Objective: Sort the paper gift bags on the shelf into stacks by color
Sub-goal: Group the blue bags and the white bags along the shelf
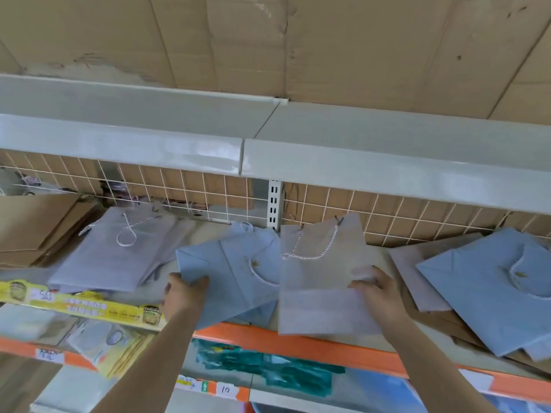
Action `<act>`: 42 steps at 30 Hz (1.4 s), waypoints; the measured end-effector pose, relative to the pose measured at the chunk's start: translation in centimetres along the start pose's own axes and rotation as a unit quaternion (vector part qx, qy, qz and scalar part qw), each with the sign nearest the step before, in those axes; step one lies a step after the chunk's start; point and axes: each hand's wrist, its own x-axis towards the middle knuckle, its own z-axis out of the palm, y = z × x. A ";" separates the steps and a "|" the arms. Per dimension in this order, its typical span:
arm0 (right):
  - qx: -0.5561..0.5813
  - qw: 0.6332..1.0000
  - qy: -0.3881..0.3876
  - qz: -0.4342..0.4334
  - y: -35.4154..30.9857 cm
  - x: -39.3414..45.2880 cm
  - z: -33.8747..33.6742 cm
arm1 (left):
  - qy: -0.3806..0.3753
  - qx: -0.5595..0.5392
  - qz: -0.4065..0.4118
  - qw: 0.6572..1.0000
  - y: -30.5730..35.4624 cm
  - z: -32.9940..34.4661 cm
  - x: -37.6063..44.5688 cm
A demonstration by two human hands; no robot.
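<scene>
My left hand [184, 296] grips the near left corner of a light blue gift bag [220, 275] that lies on more blue bags at the shelf's middle. My right hand [375, 289] holds the right edge of a grey-beige gift bag [319, 281] with a white rope handle, which overhangs the shelf's orange front edge. A lavender-grey stack [116, 251] lies to the left. At the right, a blue bag [492, 290] tops several brown and beige bags [414, 272].
Brown paper bags [35, 225] lean at the far left. A white wire grid [185, 189] backs the shelf, and a grey upper shelf [387, 162] hangs close overhead. The orange shelf edge [298, 344] carries a yellow label strip [74, 305]. Lower shelves hold teal and yellow packets.
</scene>
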 end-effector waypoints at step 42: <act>-0.336 0.941 -0.008 -0.040 -8.1 -6.9 50.2 | -0.070 0.107 0.248 0.960 -10.2 -32.3 25.5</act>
